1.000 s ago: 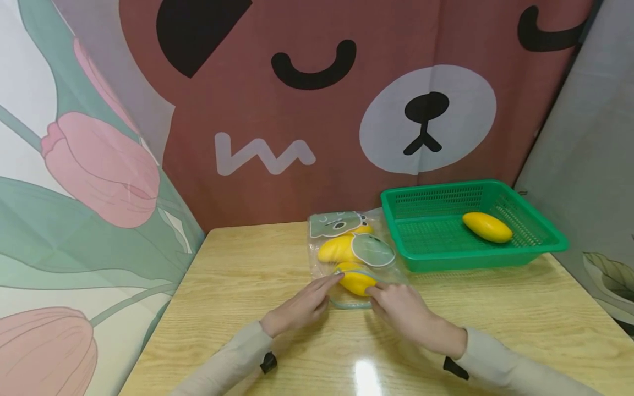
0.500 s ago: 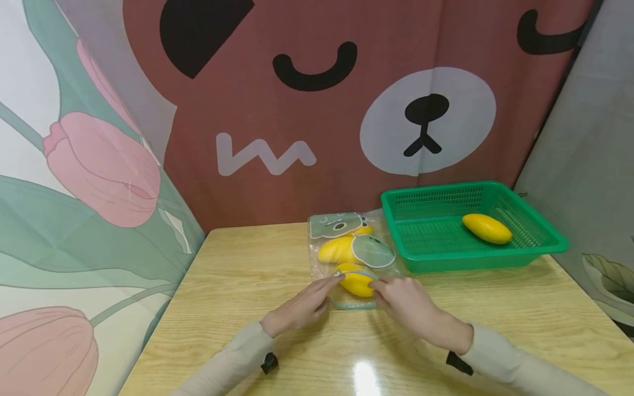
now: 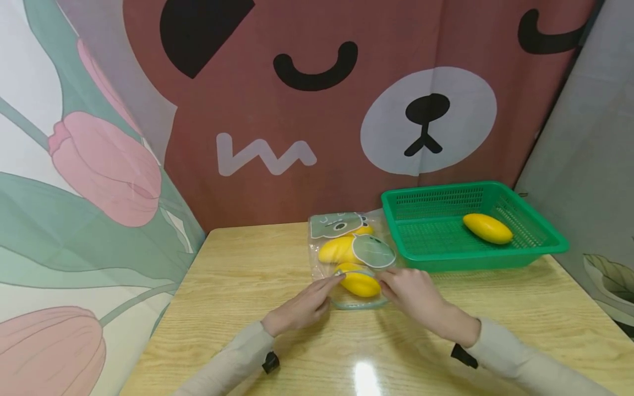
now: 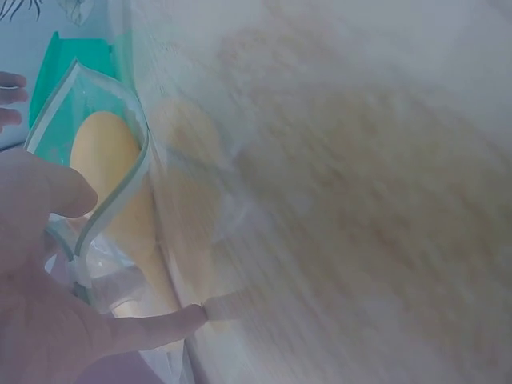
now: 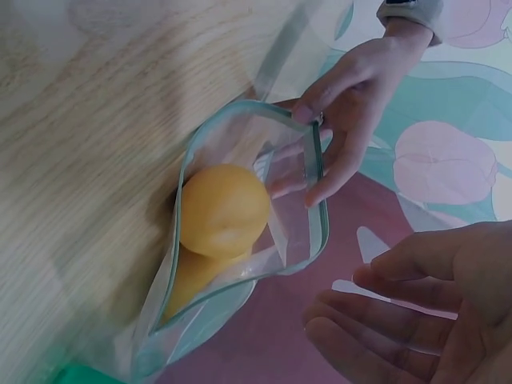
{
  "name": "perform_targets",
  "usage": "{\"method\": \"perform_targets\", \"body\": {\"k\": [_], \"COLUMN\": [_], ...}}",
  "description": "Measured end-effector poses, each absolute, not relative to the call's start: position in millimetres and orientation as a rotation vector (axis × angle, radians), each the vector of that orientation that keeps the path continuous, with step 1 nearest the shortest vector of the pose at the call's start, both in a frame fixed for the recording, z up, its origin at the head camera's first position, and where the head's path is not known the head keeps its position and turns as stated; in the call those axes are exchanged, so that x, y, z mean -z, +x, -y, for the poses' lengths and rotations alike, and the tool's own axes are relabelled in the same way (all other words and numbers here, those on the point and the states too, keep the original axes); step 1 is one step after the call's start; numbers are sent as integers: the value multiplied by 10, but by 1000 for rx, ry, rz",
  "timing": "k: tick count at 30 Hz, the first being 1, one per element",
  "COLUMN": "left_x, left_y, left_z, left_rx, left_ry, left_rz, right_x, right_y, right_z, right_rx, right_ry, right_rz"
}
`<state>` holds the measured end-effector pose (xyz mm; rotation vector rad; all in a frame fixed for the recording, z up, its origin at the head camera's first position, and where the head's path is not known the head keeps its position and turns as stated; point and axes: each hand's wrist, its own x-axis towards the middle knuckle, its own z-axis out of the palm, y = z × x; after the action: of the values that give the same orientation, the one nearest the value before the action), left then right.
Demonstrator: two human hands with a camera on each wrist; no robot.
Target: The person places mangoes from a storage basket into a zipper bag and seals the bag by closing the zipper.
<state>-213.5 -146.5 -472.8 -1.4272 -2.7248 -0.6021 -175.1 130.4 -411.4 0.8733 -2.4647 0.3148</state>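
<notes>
Head view shows three yellow fruits in a clear printed bag lying on the worktop: the far fruit, partly behind the print, the middle fruit, and the near fruit close to the mouth. One more, the loose fruit, lies in the green basket just beside the bag, on the right, so it is the only one seen outside the bag. Judging by how things lie, the bagging looks well along but unfinished: three pieces are in, one is out, and the mouth is unsealed, its rim gaping in both wrist views. Whether the near fruit is settled deep enough is hard to say; in the right wrist view its rounded end sits just inside the mouth. The left hand pinches the rim at the bag's left corner, thumb on one side and other fingers behind the film. The right hand holds nothing; its fingers are loosely bent, with a gap between thumb and the rest, near the bag's right edge yet apart from it in the right wrist view. What probably remains is that last piece and the seal.
</notes>
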Motion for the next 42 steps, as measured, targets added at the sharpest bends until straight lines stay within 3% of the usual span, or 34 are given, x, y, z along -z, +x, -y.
{"method": "perform_targets", "body": {"k": [42], "left_x": [4753], "left_y": [-2138], "left_z": [1493], "left_rx": [631], "left_ry": [-1433], "left_rz": [2714], "right_x": [4055], "right_y": [-2041], "right_z": [-1656], "right_rx": [-379], "right_ry": [774], "right_rz": [2421]}}
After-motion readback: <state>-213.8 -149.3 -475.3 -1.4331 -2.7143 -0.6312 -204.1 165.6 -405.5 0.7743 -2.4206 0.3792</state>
